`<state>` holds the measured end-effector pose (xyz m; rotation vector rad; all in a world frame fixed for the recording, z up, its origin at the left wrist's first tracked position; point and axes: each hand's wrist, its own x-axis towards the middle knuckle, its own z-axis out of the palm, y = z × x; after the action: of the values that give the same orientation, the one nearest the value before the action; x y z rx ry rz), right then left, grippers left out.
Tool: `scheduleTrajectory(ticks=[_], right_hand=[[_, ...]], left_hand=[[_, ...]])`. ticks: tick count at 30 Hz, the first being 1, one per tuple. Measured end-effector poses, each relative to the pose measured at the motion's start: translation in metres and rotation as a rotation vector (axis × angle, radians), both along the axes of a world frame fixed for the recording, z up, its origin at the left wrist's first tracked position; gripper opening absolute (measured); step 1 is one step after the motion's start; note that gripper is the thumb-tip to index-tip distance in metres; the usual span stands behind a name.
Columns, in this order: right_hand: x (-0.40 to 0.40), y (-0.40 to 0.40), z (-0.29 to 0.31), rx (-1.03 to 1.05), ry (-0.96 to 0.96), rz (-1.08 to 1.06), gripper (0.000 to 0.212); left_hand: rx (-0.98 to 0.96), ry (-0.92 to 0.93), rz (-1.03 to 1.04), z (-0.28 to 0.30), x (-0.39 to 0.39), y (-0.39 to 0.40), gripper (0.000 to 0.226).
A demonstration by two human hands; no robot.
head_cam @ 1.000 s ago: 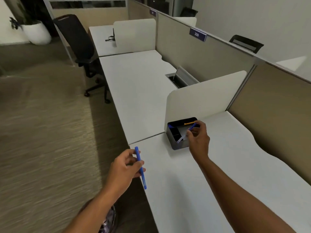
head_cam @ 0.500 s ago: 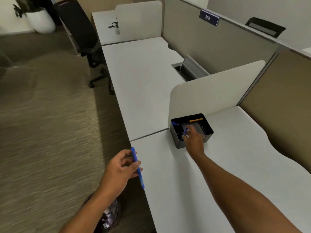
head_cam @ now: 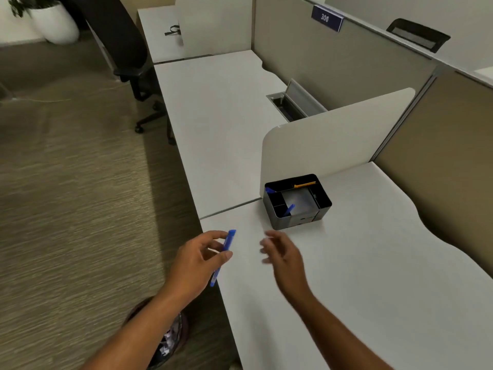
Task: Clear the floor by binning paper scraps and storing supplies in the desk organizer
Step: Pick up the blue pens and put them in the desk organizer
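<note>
1. The left hand [head_cam: 196, 263] pinches a blue pen [head_cam: 223, 259] between its thumb and curled fingers, holding it over the near edge of the tabletop [head_cam: 360, 263]. The pen stands steeply tilted, its upper end above the fingers and its lower end poking out below the palm.
2. The right hand [head_cam: 285, 256] hovers over the tabletop just right of the pen, fingers loosely spread and holding nothing. It is blurred, so the finer pose of its fingers cannot be told.
3. Beyond the right hand, the black desk organizer [head_cam: 297, 201] sits on the tabletop, close against the curved white divider panel [head_cam: 333, 140].
4. Inside the organizer, a second blue pen [head_cam: 289, 209] leans in a front-left compartment, another blue item [head_cam: 270, 190] shows in the back-left corner, and an orange item [head_cam: 304, 185] lies along the back compartment.
5. Below the left forearm, on the carpeted floor [head_cam: 66, 209], stands a round bin [head_cam: 170, 340] with crumpled paper scraps [head_cam: 166, 343] inside.
6. Farther along the row, an open cable tray [head_cam: 290, 101] is set into the next desk beside the partition, which carries a blue sign [head_cam: 326, 17] reading 306.
7. A black office chair [head_cam: 125, 41] stands at the left of the desks, with a white planter [head_cam: 54, 24] behind it.
</note>
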<state>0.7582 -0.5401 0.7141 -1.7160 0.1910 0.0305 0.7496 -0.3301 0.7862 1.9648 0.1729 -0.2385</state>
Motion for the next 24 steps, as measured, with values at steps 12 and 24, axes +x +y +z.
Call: scheduleTrajectory(ticks=[12, 24], right_hand=[[-0.006, 0.011, 0.037, 0.037, -0.176, 0.008, 0.036], [0.109, -0.062, 0.022, -0.288, -0.265, -0.216, 0.019]], left_hand=[[0.24, -0.133, -0.13, 0.009, 0.004, -0.046, 0.049], [0.199, -0.162, -0.08, -0.005, -0.002, -0.036, 0.043]])
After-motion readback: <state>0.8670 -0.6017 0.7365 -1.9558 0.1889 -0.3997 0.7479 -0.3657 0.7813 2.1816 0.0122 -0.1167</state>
